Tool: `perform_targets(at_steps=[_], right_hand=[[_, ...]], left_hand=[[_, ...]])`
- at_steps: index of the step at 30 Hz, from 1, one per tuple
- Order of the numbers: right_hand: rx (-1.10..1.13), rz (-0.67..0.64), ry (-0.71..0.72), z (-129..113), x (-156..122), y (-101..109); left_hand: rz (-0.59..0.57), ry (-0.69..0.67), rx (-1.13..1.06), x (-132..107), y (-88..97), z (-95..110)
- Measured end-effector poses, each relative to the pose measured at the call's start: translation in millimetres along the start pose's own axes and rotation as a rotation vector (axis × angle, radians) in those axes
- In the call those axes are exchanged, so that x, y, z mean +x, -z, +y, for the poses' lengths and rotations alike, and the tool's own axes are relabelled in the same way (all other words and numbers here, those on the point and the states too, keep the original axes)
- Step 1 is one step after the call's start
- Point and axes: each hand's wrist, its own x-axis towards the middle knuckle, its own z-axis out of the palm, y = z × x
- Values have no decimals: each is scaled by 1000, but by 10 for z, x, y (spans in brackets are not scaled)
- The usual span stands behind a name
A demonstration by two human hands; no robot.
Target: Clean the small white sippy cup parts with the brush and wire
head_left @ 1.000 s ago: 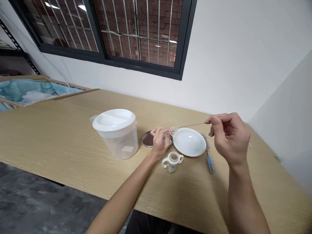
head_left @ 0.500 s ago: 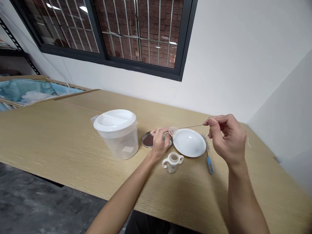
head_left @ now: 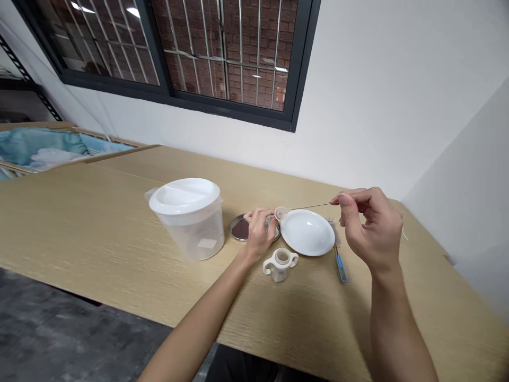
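My left hand point(head_left: 260, 231) pinches a small clear round piece point(head_left: 280, 214), perhaps a bottle nipple, above the edge of the white bowl point(head_left: 308, 232). My right hand point(head_left: 369, 225) is closed on a thin wire rod point(head_left: 308, 206), which runs left across the bowl to the clear piece. Whether its tip goes inside cannot be made out. A thin white end point(head_left: 404, 233) shows behind my right hand. Below the bowl stands a small clear cup with two white handles point(head_left: 280, 265), its top uncovered. Partly behind my left hand lies a round metal tray point(head_left: 239, 228).
A clear plastic jug point(head_left: 199, 239) with a white lid stands to the left. Right of the bowl lies a bottle brush with a blue handle point(head_left: 341, 268). At the far left is a crib-like box point(head_left: 115, 155) with blue cloth. A wall and barred window bound the table's back.
Both hands keep their hold, with the rod still at the clear piece. The whole view has shifted slightly; nothing on the table has visibly moved.
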Motion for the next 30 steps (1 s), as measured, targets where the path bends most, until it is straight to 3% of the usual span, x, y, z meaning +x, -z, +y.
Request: perform_targets(at_steps=[9,30], right_hand=[[16,-50,-29,11,-7,-30],[-56,6,87,-66,-6,5]], left_hand=[[-3,12,15,4,-5,-9],[-15,34,21,13,-2,13]])
